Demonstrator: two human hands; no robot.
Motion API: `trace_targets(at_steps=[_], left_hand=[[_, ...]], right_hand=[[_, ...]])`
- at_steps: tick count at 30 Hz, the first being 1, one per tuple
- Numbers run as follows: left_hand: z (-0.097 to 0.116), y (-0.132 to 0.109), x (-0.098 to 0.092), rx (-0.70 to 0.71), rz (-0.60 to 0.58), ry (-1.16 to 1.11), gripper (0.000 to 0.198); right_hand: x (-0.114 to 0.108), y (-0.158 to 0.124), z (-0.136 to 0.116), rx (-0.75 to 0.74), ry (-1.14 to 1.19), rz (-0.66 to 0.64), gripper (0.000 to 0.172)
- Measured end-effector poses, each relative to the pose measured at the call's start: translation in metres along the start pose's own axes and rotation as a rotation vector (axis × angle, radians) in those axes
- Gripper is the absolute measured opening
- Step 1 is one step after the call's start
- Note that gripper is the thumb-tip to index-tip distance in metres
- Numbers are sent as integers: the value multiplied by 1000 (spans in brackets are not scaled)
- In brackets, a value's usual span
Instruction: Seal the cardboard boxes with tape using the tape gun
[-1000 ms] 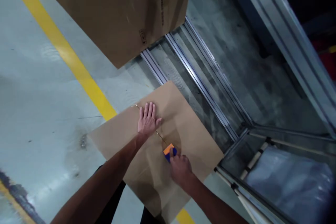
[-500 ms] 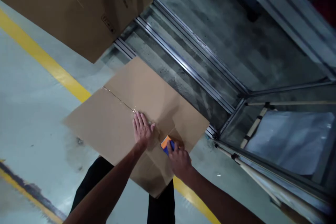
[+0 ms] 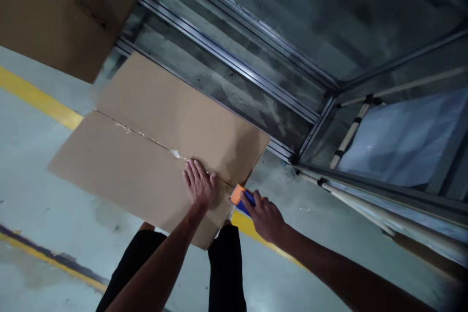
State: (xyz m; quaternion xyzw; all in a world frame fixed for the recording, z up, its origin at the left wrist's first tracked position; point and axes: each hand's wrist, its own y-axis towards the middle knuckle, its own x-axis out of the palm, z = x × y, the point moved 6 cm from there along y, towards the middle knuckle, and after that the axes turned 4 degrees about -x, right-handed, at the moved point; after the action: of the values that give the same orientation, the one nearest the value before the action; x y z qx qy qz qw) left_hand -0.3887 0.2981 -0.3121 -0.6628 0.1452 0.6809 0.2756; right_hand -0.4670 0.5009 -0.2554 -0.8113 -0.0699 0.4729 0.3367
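Observation:
A closed cardboard box (image 3: pixel 146 136) stands in front of me, its top seam running across under shiny clear tape. My left hand (image 3: pixel 199 183) lies flat and open on the box top near the seam's right end. My right hand (image 3: pixel 265 214) grips a small orange and blue tool (image 3: pixel 242 196) at the box's right edge, where the seam ends.
A larger cardboard box (image 3: pixel 54 5) stands at the upper left. Metal floor rails (image 3: pixel 226 58) run diagonally behind the box. A metal-framed cart holding clear plastic sheeting (image 3: pixel 402 136) is on the right. Yellow lines (image 3: pixel 36 100) mark the pale floor.
My right hand has drawn the orange and blue tool along the seam to the box's right edge. My left hand has shifted along the seam after it. The view has swung left.

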Motion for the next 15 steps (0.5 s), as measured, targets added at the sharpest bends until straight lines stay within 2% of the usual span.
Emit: trace_targets(at_steps=[3, 6, 10, 13, 15], left_hand=[[5, -4, -3, 32, -7, 56, 90], [7, 0, -7, 58, -21, 76, 101], [6, 3, -5, 65, -37, 71, 119], [6, 4, -6, 71, -43, 80, 120], [11, 4, -9, 97, -39, 77, 118]], right_hand=[[30, -15, 35, -2, -53, -36, 69], [62, -11, 61, -19, -73, -29, 72], [104, 6, 83, -9, -59, -4, 71], [133, 4, 99, 51, -37, -19, 69], [144, 4, 104, 73, -17, -23, 70]])
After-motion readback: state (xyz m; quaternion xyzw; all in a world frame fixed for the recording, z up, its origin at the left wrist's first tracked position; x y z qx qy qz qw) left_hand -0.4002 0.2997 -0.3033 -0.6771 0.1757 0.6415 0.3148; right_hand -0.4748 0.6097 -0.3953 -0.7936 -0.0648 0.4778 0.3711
